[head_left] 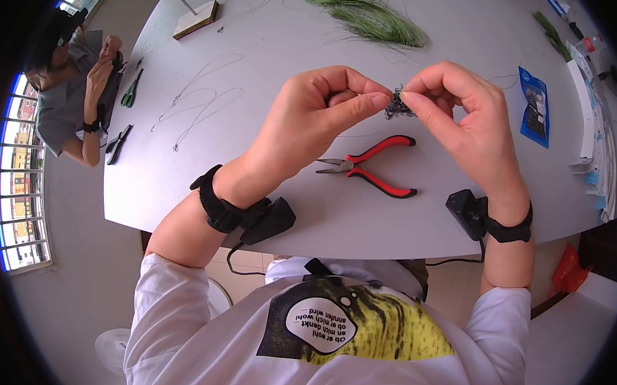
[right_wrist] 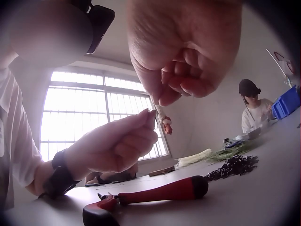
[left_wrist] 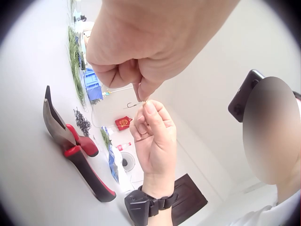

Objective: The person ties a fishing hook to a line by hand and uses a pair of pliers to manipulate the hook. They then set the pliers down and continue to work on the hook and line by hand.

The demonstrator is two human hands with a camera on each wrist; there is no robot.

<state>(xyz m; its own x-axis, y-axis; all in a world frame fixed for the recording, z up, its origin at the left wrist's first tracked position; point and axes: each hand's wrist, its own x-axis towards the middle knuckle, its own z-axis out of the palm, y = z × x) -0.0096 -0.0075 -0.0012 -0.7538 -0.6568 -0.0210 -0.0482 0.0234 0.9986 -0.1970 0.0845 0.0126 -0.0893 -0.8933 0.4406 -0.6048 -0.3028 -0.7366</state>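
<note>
My left hand [head_left: 319, 113] and right hand [head_left: 463, 113] meet fingertip to fingertip above the table. A small dark fish hook [left_wrist: 131, 105] pokes out where they meet, its shank at the left thumb and forefinger that pinch it. My right thumb and forefinger pinch right beside it at a thin fishing line, largely hidden by the fingertips. Behind the fingers a pile of black fish hooks [head_left: 399, 106] lies on the table, also seen in the left wrist view. Below the hands rest long-nose pliers [head_left: 369, 166] with red and black handles, their jaws slightly apart.
Looped lines [head_left: 198, 115] lie on the left of the table [head_left: 310, 220]. Green strands [head_left: 377, 24] spread at the back. A blue packet [head_left: 535, 107] sits right. Across the left edge, another person [head_left: 76, 85] works near two more pliers [head_left: 118, 144].
</note>
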